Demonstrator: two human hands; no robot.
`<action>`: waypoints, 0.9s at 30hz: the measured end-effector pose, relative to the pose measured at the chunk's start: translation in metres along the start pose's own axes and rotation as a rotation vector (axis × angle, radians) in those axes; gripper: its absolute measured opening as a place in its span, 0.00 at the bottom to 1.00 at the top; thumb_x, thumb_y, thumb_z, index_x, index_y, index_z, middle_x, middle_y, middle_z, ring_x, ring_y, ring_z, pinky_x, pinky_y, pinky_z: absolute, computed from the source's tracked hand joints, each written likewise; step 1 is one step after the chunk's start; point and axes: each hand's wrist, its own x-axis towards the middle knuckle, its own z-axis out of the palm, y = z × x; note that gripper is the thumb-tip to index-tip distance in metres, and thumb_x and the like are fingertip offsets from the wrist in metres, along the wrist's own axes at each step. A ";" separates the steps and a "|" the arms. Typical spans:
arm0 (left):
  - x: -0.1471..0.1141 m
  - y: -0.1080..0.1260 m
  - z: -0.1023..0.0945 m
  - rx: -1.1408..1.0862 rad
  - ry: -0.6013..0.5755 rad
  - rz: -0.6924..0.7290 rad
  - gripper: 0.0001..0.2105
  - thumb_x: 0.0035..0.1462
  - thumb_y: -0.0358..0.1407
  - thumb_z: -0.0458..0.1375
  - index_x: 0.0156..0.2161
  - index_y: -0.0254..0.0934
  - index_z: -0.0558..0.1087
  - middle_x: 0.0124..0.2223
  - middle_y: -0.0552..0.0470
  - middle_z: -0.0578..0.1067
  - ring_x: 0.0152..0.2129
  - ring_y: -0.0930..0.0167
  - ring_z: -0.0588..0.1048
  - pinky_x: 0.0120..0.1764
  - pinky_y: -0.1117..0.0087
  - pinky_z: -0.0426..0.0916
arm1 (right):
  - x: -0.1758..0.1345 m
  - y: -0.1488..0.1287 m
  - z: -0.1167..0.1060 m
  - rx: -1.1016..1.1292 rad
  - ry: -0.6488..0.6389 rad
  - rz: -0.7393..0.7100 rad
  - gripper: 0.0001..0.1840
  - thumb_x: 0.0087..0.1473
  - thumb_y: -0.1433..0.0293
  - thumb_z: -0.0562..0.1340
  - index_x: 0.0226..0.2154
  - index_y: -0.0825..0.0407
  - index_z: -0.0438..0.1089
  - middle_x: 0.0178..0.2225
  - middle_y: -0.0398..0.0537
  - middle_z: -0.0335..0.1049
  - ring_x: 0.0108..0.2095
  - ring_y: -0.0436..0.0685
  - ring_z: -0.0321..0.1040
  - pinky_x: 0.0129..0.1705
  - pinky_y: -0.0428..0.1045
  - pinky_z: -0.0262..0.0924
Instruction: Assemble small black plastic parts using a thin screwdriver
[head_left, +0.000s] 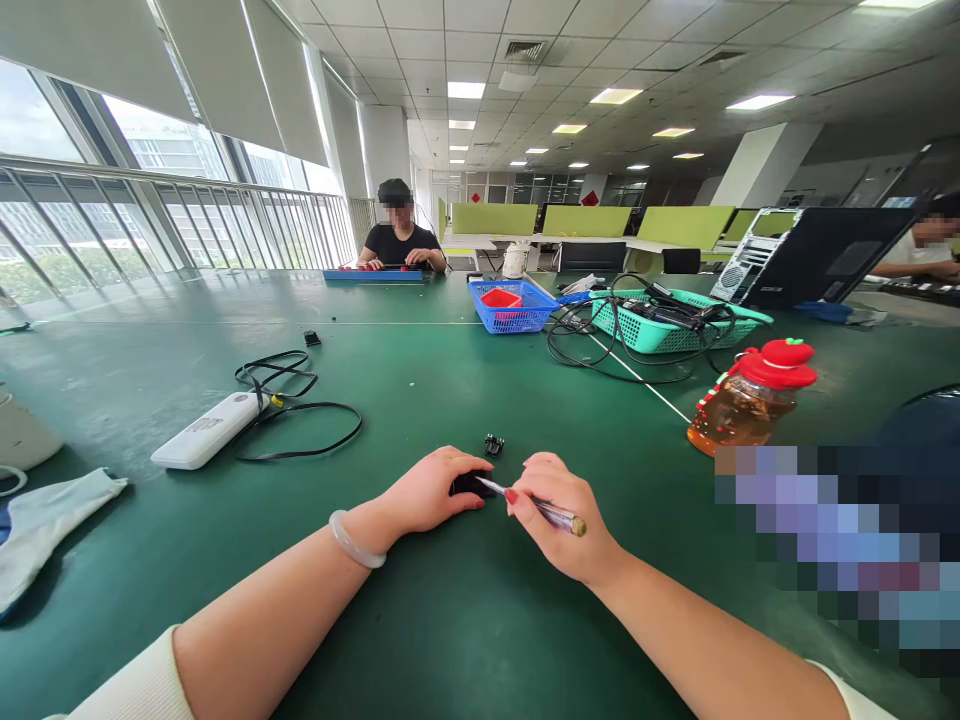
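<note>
On the green tabletop, my left hand (433,490) is closed around a small black part (471,485), mostly hidden by the fingers, so its kind cannot be made out. A pale bangle circles that wrist. My right hand (561,520) grips a slim pen-like tool (551,513) with a see-through handle, a tan butt end and a pale pointed tip. The tip meets the black part or lies just over it. Just beyond the two hands rests a second small black piece (493,444) with some shiny bits, touched by neither hand.
Left of my hands lie a white power strip (210,430) with black cord and a cloth (56,530). A red-lidded bottle (750,395) stands at right. Farther back are a blue basket (514,318), a cable-filled green basket (645,335) and a seated person (401,240).
</note>
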 end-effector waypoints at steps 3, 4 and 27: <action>0.000 -0.001 0.001 0.005 0.003 0.002 0.20 0.55 0.38 0.63 0.54 0.43 0.71 0.48 0.49 0.77 0.47 0.65 0.73 0.51 0.62 0.68 | 0.001 0.003 0.001 -0.074 0.008 0.038 0.19 0.61 0.66 0.54 0.20 0.49 0.65 0.19 0.41 0.65 0.22 0.51 0.59 0.43 0.54 0.59; 0.000 -0.001 0.001 0.006 0.004 0.011 0.19 0.56 0.38 0.62 0.54 0.43 0.71 0.49 0.49 0.77 0.47 0.65 0.72 0.51 0.62 0.68 | 0.001 0.005 0.002 -0.077 0.000 0.078 0.19 0.61 0.65 0.54 0.20 0.49 0.65 0.19 0.41 0.66 0.22 0.51 0.61 0.41 0.53 0.59; 0.000 -0.011 0.005 0.282 0.283 -0.258 0.18 0.61 0.31 0.47 0.50 0.38 0.75 0.54 0.44 0.71 0.47 0.60 0.73 0.53 0.54 0.69 | 0.002 0.036 0.000 0.009 0.126 0.355 0.09 0.56 0.62 0.60 0.35 0.48 0.74 0.34 0.48 0.72 0.32 0.55 0.68 0.33 0.49 0.62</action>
